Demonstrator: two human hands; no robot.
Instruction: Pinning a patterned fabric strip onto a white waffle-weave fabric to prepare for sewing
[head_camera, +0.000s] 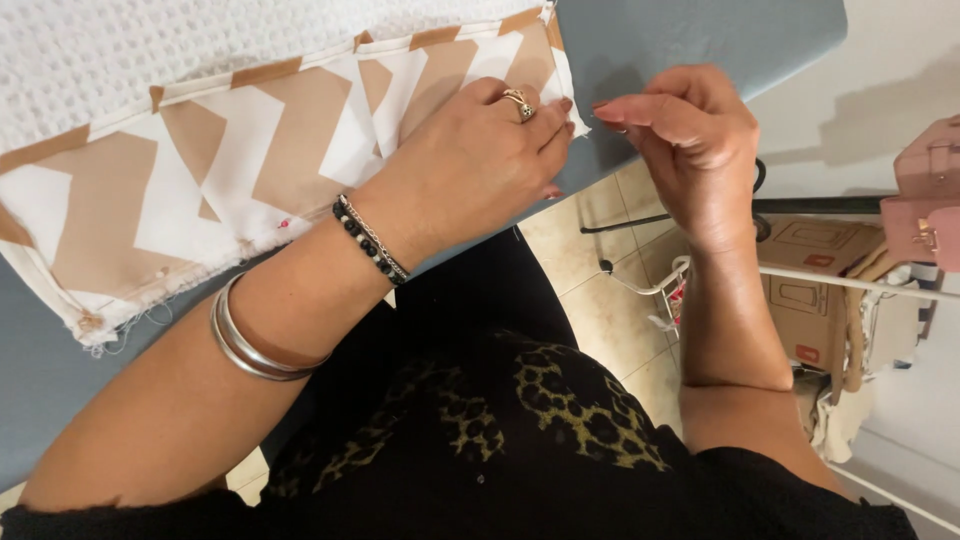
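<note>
A tan and white zigzag fabric (250, 170) lies on a grey ironing board (660, 40), joined along its far edge to a white waffle-weave cloth (150, 50). My left hand (470, 160), with a ring and bracelets, presses flat on the zigzag fabric near its right corner. My right hand (690, 140) hovers just right of that corner over the board, thumb and forefinger pinched together as if on something very small; what they hold is too small to see. The fabric's near edge is frayed with loose threads.
To the right stand a wire rack (850, 285) with cardboard boxes (815, 270) and a pink bag (930, 200). Beige floor tiles (600, 300) show below the board's edge. My black, leopard-print clothing fills the bottom.
</note>
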